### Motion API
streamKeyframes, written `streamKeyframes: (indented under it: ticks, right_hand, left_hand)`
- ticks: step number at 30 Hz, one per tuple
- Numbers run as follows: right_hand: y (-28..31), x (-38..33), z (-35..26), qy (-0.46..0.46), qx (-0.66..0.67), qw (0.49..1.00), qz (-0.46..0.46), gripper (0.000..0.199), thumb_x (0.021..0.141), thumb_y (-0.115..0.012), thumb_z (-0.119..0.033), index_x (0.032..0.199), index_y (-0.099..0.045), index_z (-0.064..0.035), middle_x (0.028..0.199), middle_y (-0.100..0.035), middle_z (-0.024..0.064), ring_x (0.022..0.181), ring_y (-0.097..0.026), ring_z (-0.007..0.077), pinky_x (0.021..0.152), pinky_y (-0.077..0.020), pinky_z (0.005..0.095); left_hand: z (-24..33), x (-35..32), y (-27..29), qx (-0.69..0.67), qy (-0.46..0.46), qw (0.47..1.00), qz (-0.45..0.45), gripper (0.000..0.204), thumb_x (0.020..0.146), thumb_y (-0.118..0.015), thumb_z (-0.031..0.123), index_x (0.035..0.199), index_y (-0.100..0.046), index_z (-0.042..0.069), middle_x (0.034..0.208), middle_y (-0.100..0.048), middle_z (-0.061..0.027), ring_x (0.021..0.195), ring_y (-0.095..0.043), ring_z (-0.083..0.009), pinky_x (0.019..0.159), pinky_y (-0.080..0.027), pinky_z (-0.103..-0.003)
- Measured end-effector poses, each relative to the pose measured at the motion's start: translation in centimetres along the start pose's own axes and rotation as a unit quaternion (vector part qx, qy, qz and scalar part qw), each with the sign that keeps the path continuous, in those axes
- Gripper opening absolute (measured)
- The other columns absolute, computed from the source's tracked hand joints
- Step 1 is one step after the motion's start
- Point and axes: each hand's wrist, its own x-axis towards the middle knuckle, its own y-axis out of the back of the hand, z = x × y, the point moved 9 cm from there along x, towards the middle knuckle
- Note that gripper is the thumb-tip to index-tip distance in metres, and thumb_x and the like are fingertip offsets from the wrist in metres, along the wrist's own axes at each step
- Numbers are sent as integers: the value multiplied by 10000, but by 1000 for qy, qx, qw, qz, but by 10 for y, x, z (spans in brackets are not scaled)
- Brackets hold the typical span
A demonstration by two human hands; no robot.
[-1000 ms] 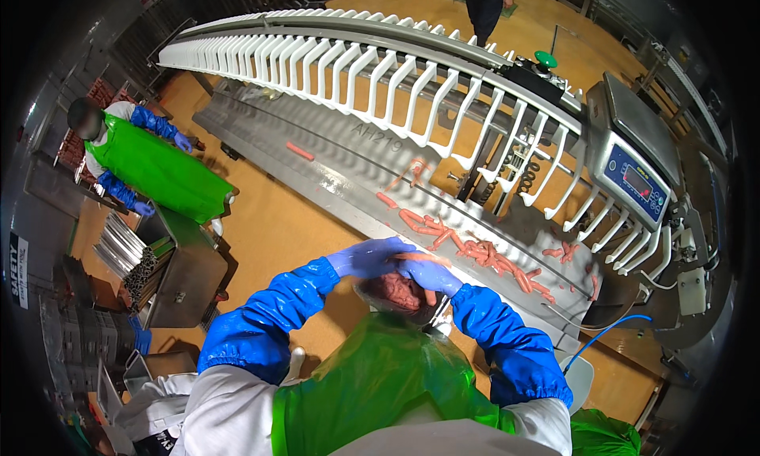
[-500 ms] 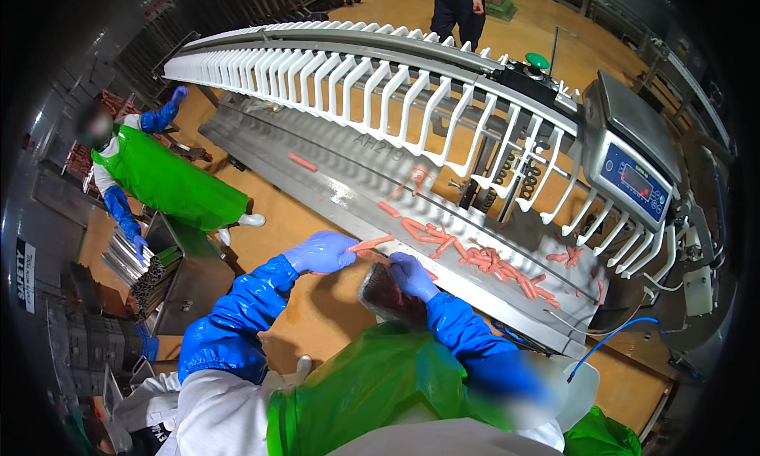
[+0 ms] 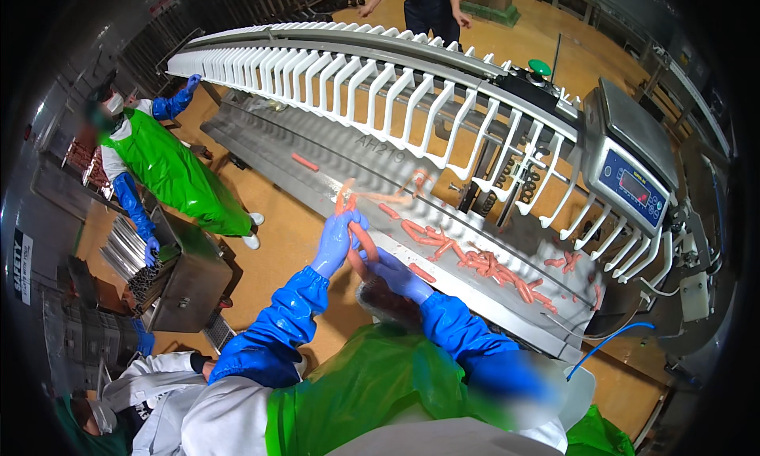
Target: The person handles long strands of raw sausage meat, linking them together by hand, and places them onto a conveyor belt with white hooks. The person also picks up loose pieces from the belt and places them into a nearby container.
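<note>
My left hand (image 3: 336, 242), in a purple glove, is closed around a string of pink sausages (image 3: 364, 241) at the near edge of the metal table. Some casing and sausage ends stick up above its fingers, and a link hangs down toward my other hand. Lower and to the right, my right hand (image 3: 396, 275) is closed at the lower part of the string; its fingertips are partly hidden. Just under it is a dark, shiny container (image 3: 384, 302), whose contents I cannot make out. Several loose sausages (image 3: 483, 260) lie in a heap on the table to the right.
A long conveyor of white hooks (image 3: 348, 84) runs above the sloping metal table (image 3: 269, 139). At the right stand a scale (image 3: 629, 179) and a green button (image 3: 540, 67). A co-worker in a green apron (image 3: 166, 163) is at the left, beside a bin of metal rods (image 3: 131, 254). Another person (image 3: 431, 9) stands beyond the conveyor.
My left hand has moved up and to the right, over the table edge, and turned upward with the sausages. My right hand has shifted slightly left. The person beyond the conveyor has moved left.
</note>
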Motion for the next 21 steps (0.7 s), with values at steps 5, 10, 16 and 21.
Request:
streamKeyframes:
  ticks: [5, 10, 16, 21]
  right_hand:
    - [15, -20, -19, 39, 137, 986, 83, 376, 1025, -510, -284, 1284, -529, -12, 1171, -577, 59, 1110, -536, 154, 951, -438, 308]
    - [38, -18, 8, 41, 187, 971, 144, 379, 1017, -492, -299, 1233, -547, 8, 1143, -583, 72, 1065, -549, 151, 920, -449, 303]
    - [62, -14, 4, 92, 154, 959, 221, 394, 950, -432, -99, 1312, -522, 26, 1157, -634, 100, 990, -634, 174, 896, -510, 299]
    - [72, -11, 24, 68, 291, 908, 294, 259, 968, -415, -115, 1119, -586, 9, 988, -624, 80, 865, -613, 156, 747, -503, 272]
  left_hand:
    - [5, 11, -16, -96, -12, 995, 11, 220, 980, -405, 226, 864, -515, 75, 823, -590, -97, 513, -445, -125, 459, -365, -273]
    - [16, 4, -40, -137, -57, 989, 3, 226, 984, -394, 223, 827, -482, 86, 807, -579, -85, 538, -440, -118, 499, -372, -260]
    - [34, -15, -68, -91, -79, 993, -8, 178, 928, -447, 165, 772, -452, 80, 791, -553, -73, 663, -464, -118, 604, -385, -248]
    - [61, -20, -77, -135, -120, 984, 12, 150, 884, -428, 119, 747, -459, 66, 733, -520, -59, 658, -461, -127, 620, -392, -260]
